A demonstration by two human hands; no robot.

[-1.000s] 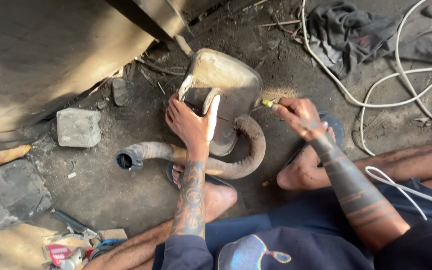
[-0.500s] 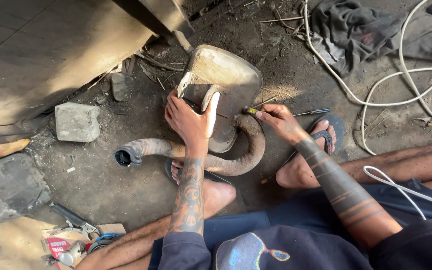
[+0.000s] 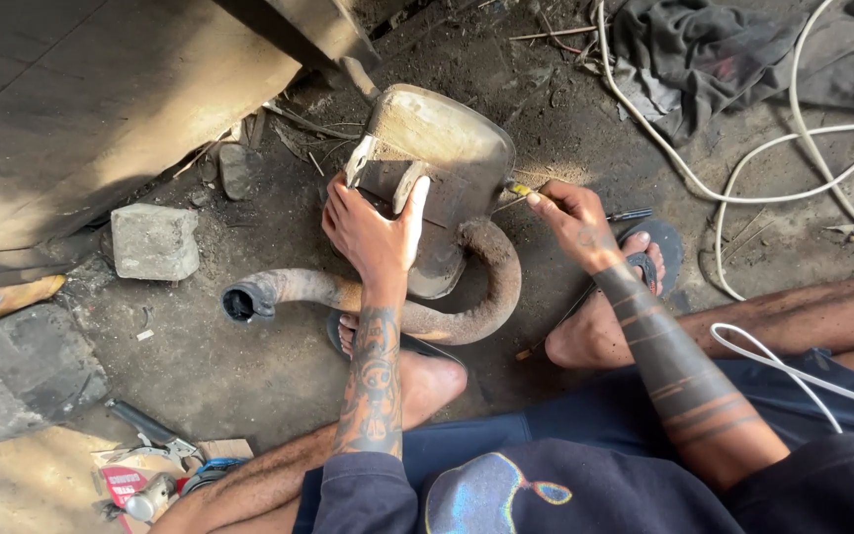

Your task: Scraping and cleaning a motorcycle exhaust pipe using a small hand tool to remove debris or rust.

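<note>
Left hand (image 3: 373,232) lies spread on the dusty metal muffler (image 3: 437,163), fingers curled over the edge of its bracket and thumb stretched along the side, so it grips the body and holds it upright on the ground. Right hand (image 3: 573,220) is pinched together on a thin yellow-tipped tool (image 3: 518,190), its tip touching the muffler's right side where the shell meets the rusty curved pipe (image 3: 491,287). That pipe loops under the muffler and runs left to an open end (image 3: 241,302) lying on the dirt. Both forearms are tattooed, and the person sits low with bare feet in dark sandals (image 3: 656,247) just beside the pipe, one foot under the loop. The floor is grey, gritty earth (image 3: 249,366), strewn with twigs and dust, part in sun and part in shade. A flat concrete slab (image 3: 101,99) rises at the upper left, with a rough stone block (image 3: 155,240) at its foot. White cable (image 3: 743,188) snakes across the right side, near a crumpled dark cloth (image 3: 724,59) at the top. At the lower left lie pliers (image 3: 155,435) and some small scraps of packaging, well apart from the hands. Nothing lies between the hands and the muffler.
</note>
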